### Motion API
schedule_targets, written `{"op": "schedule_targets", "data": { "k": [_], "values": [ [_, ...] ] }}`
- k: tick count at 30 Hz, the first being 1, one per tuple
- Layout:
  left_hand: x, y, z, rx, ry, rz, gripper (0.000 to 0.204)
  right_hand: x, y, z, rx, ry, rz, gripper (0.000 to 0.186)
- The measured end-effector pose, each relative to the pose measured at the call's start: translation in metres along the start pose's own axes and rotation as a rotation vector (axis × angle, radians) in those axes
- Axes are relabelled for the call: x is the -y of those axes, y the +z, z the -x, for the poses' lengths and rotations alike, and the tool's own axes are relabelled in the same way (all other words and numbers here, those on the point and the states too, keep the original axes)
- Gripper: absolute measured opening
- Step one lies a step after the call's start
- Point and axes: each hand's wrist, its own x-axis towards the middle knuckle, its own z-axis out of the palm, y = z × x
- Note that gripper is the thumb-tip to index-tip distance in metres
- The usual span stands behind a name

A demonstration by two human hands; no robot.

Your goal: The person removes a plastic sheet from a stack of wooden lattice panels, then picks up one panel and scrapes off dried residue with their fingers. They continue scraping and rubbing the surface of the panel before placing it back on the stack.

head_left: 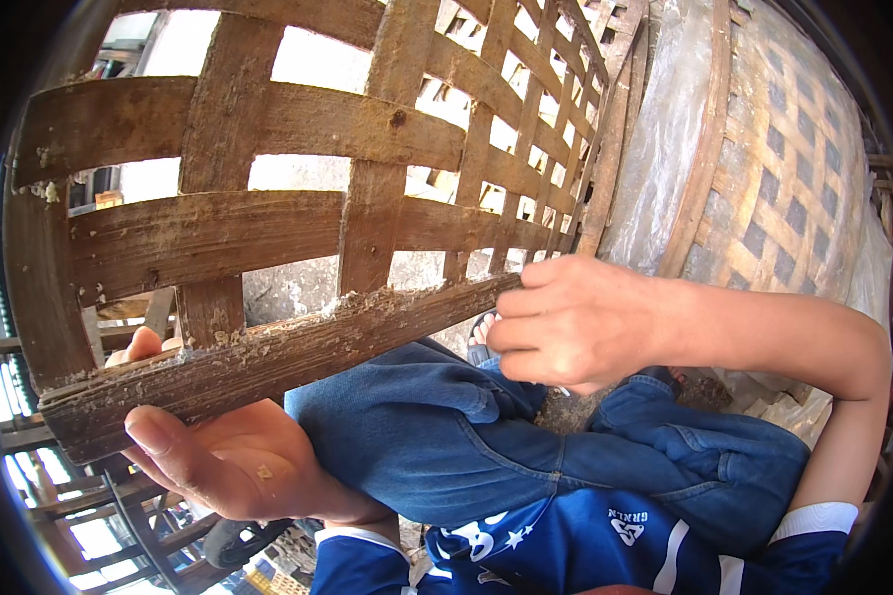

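Note:
A woven wooden lattice panel [308,119], framed by thick bars, stands tilted before me and fills the upper left. Crumbly pale residue clings along its near bar [268,362]. My left hand [238,451] is closed around that bar close to its left corner, thumb on the near face and fingertips showing behind. At the bar's right part, my right hand [571,322] is curled into a closed grip against the wood. Its fingers hide whatever they hold; a small pale tip [564,390] shows beneath them.
On the right leans another lattice panel [784,169], with clear plastic sheeting [655,169] beside it. More slatted frames [119,516] lie at lower left. My legs in blue trousers [417,426] are folded beneath the panel, and a sandalled foot [483,332] shows past the bar.

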Motion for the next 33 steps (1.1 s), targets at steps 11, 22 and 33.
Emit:
{"op": "schedule_targets", "data": {
  "k": [11, 22, 33],
  "values": [
    [-0.002, 0.003, 0.002, -0.009, 0.007, 0.005, 0.038, -0.044, -0.003, -0.018, -0.438, -0.087, 0.569, 0.01],
    [-0.002, 0.007, 0.004, -0.024, 0.012, 0.024, 0.038, -0.056, -0.001, -0.016, -0.453, -0.165, 0.542, 0.01],
    [-0.001, 0.003, 0.003, -0.024, -0.008, 0.01, 0.039, -0.057, -0.012, -0.005, -0.448, -0.046, 0.318, 0.013]
  ]
}}
